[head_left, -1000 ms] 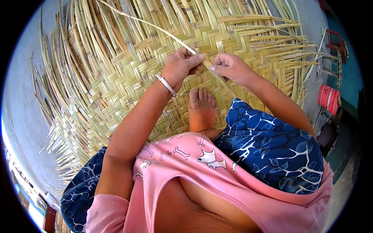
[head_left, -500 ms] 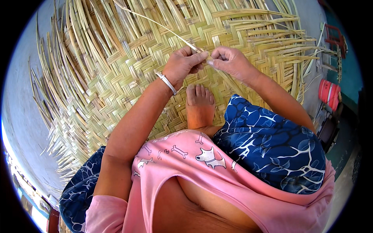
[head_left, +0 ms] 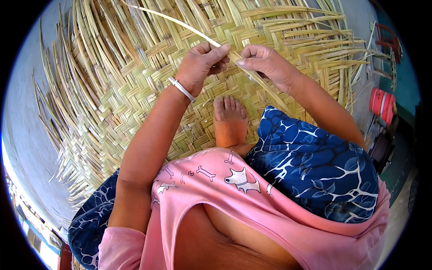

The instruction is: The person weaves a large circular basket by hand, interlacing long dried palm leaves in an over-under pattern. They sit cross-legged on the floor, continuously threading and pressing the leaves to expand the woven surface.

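A long pale split-cane strip [head_left: 180, 28] runs from the upper left through both of my hands and on toward my right knee. My left hand [head_left: 204, 63], with a white bangle on its wrist, pinches the strip between thumb and curled fingers. A short way to the right, my right hand [head_left: 266, 65] is closed on the same strip, thumb against bent forefinger. Between the hands a short stretch of the strip shows. Beneath them spreads a woven cane mat [head_left: 144, 103] in a slanting weave, yellow-green, with loose unwoven ends along its far and side edges.
My bare foot [head_left: 229, 110] stands on the mat just below the hands. Blue patterned cloth [head_left: 315, 166] covers my bent knee at the right. Farther right are a red container [head_left: 382, 106] with a pale band and a red frame [head_left: 389, 42]. Grey floor [head_left: 22, 117] borders the mat.
My left hand has slid up and left along the strip, opening a gap between the hands. The right hand has shifted only slightly, and more of the strip shows below it.
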Available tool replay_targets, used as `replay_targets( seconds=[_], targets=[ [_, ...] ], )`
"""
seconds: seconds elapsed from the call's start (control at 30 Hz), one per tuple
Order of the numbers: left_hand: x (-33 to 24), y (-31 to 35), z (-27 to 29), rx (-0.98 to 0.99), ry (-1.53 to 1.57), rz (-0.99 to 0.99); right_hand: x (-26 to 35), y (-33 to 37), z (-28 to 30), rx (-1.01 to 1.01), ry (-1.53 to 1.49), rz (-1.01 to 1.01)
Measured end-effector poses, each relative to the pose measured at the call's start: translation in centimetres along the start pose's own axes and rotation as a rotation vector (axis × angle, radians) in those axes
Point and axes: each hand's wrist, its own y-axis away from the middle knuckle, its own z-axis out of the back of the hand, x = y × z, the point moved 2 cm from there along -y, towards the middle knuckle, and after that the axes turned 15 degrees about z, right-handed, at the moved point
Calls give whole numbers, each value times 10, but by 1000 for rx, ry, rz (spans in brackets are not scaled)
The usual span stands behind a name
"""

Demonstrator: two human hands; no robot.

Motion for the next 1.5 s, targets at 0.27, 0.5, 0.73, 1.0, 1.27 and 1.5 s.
replay_targets(
  seconds=[0.27, 0.5, 0.73, 1.0, 1.27, 1.5],
  targets=[
    [0, 3, -16, -65, 190, 105, 28, 9, -12, 64, 1512, 793],
    [5, 3, -24, -161, 123, 20, 32, 13, -11, 59, 1625, 926],
    [2, 1, -15, -146, -53, -85, 19, 9, -4, -23, 696, 389],
    [0, 5, -24, -129, -66, -144, 8, 0, -1, -57, 306, 97],
    [10, -1, -27, -139, 129, -65, 6, 0, -6, -149, 391, 106],
    [13, 1, -33, -129, 308, 63, 6, 4, -10, -178, 625, 275]
  ],
)
